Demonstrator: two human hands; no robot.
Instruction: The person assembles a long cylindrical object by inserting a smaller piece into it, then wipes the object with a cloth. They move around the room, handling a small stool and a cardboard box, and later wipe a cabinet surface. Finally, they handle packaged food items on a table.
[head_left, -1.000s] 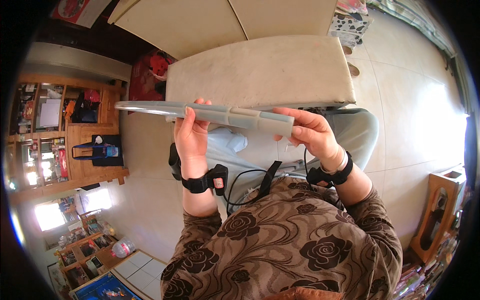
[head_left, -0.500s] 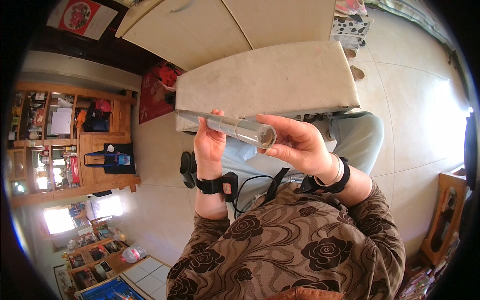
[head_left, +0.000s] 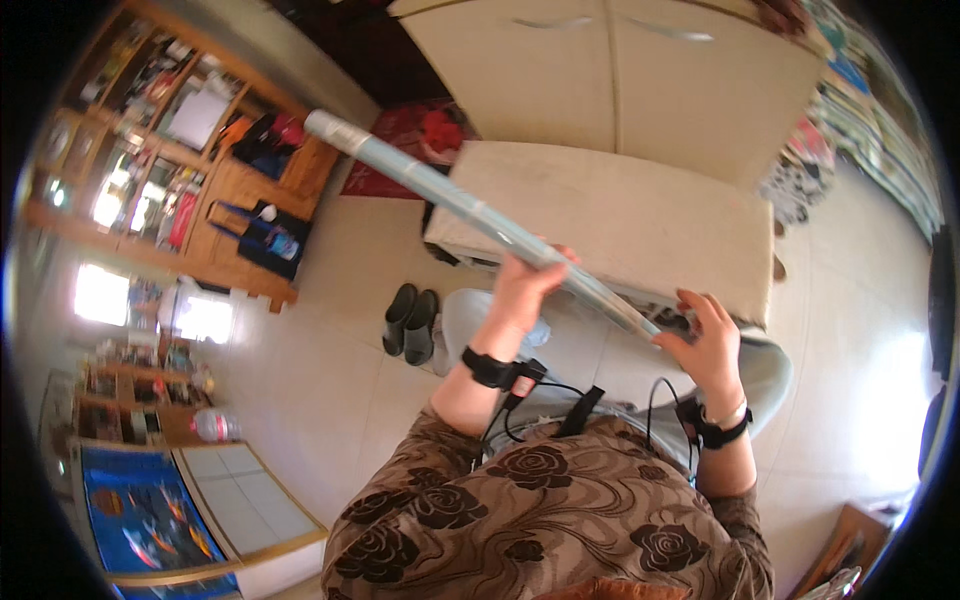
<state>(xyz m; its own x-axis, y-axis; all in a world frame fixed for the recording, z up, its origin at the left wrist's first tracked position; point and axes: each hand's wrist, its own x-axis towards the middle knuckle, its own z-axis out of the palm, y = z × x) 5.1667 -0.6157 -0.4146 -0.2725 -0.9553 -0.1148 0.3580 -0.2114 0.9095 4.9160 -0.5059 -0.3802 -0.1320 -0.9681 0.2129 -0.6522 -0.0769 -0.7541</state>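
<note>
A long, slim roll of pale blue, shiny plastic-like sheet [head_left: 430, 185] slants across the view, its far end at upper left and its near end at lower right. My left hand [head_left: 525, 285] is wrapped around it, below the middle of its length. By the lower right end is my right hand [head_left: 710, 345], thumb and fingers apart; the thumb is close to the roll's tip, and I cannot tell if it touches. Both wrists carry black straps with cables.
Beyond the roll stands a cream padded bench [head_left: 600, 200] against a pale cabinet [head_left: 520, 70]. Dark slippers [head_left: 410, 325] lie on the tiled floor to the left. A wooden shelf unit [head_left: 225, 250] and a table with a blue fish picture [head_left: 150, 520] are further left.
The roll has swung so its length stretches to the upper left, its near end now lower right. My right hand has loosened from that end and spread its fingers. The whole view has turned.
</note>
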